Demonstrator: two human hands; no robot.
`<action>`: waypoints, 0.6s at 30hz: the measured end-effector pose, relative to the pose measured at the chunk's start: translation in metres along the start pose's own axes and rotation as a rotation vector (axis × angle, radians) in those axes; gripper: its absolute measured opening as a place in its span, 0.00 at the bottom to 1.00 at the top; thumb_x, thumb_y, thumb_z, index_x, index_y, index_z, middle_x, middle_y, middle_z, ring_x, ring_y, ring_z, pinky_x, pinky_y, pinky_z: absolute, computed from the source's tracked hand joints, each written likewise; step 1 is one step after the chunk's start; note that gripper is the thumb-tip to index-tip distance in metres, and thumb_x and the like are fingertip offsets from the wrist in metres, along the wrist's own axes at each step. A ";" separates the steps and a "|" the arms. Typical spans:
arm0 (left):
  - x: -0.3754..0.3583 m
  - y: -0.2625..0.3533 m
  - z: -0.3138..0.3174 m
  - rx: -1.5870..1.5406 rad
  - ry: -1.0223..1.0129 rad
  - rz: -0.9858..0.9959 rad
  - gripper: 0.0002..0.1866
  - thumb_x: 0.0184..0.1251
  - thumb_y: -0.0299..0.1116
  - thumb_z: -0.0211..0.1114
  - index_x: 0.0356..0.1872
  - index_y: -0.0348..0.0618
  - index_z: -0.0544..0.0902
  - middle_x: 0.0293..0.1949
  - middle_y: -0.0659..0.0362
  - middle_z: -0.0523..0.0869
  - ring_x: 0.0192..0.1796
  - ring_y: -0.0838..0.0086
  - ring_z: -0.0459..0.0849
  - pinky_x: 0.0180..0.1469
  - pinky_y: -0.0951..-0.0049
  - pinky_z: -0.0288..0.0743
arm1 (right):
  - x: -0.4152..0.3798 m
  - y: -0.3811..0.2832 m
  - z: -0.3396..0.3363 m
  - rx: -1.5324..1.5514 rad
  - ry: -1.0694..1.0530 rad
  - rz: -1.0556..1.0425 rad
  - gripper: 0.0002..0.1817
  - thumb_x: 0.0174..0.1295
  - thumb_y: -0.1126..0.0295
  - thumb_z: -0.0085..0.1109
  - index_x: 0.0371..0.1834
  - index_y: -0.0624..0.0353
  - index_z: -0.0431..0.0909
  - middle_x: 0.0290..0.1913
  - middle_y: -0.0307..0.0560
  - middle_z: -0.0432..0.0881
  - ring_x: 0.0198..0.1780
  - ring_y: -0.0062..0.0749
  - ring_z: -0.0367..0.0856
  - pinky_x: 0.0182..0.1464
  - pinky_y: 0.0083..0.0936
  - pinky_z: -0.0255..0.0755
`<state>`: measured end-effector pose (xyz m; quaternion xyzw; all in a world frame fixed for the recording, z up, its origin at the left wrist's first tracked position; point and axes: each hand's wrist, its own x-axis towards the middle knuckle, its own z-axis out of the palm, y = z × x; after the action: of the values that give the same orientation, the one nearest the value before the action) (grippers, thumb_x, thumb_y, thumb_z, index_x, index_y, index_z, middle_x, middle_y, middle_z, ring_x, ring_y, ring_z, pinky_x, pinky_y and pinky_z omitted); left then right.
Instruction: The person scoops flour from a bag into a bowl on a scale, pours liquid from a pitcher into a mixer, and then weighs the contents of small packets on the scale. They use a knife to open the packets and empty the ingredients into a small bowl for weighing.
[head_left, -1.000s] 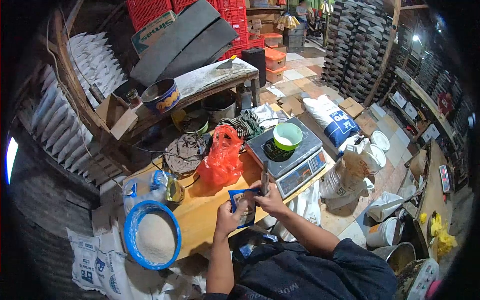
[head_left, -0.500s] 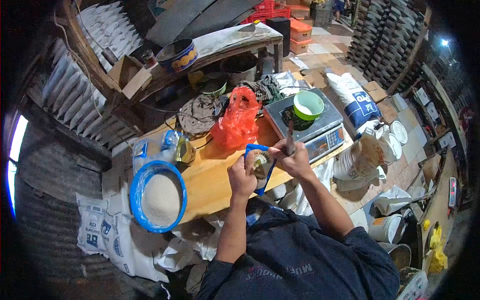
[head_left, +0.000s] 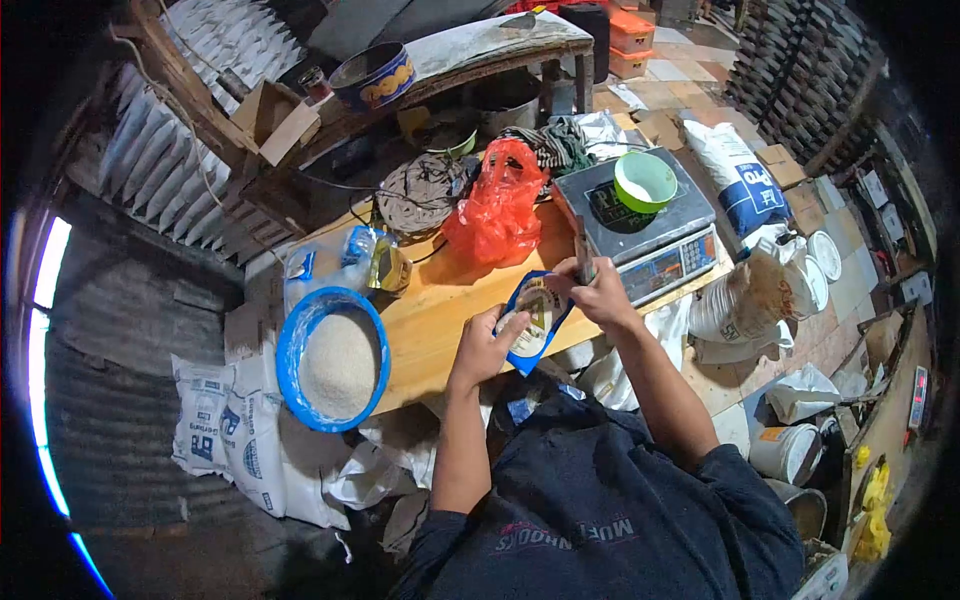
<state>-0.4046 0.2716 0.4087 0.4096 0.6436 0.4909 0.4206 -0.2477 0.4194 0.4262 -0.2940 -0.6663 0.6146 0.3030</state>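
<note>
My left hand (head_left: 484, 350) grips the lower left side of a small blue-edged packet (head_left: 535, 318) with a cream printed face, its thumb lying across the front. My right hand (head_left: 598, 292) is closed around a knife (head_left: 582, 250) whose narrow dark blade points up and away from me. Its fingertips also pinch the packet's upper right corner. Both hands are above the front edge of the wooden table (head_left: 430, 345). Beyond my right hand stands a digital scale (head_left: 640, 225) with a green bowl (head_left: 645, 182) of white powder on it.
A blue basin (head_left: 290, 370) of pale granular material sits at the table's left end. Near the middle is a red plastic bag (head_left: 497, 215), with a gold packet (head_left: 390, 268) to its left. Sacks (head_left: 225, 430) lie at left; an open sack (head_left: 740, 305) stands at right.
The packet now faces me more fully, spread between my hands, and my left thumb has moved across its front. The whole view has shifted slightly, with the table higher and further right.
</note>
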 end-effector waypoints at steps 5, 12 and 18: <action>0.000 -0.026 -0.006 0.016 0.034 -0.022 0.13 0.72 0.37 0.60 0.41 0.35 0.84 0.33 0.60 0.87 0.37 0.83 0.81 0.40 0.74 0.75 | -0.006 0.023 -0.008 -0.118 -0.207 0.033 0.05 0.53 0.75 0.68 0.30 0.65 0.85 0.25 0.42 0.84 0.27 0.20 0.78 0.34 0.23 0.72; 0.026 -0.106 -0.001 0.043 0.144 0.037 0.13 0.68 0.35 0.61 0.47 0.41 0.85 0.38 0.48 0.88 0.42 0.71 0.87 0.45 0.69 0.77 | -0.012 0.035 -0.002 -0.314 0.222 -0.085 0.08 0.59 0.73 0.63 0.26 0.66 0.80 0.23 0.44 0.82 0.28 0.20 0.75 0.34 0.24 0.72; 0.037 -0.163 0.000 0.511 0.244 -0.304 0.16 0.71 0.44 0.54 0.43 0.44 0.85 0.40 0.43 0.86 0.47 0.48 0.84 0.48 0.53 0.75 | -0.026 0.061 -0.020 -0.514 -0.170 0.086 0.27 0.66 0.45 0.55 0.38 0.65 0.77 0.30 0.60 0.81 0.34 0.44 0.80 0.38 0.40 0.71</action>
<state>-0.4346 0.2766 0.2443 0.3392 0.8457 0.2904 0.2923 -0.2146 0.4172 0.3659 -0.3365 -0.8106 0.4600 0.1349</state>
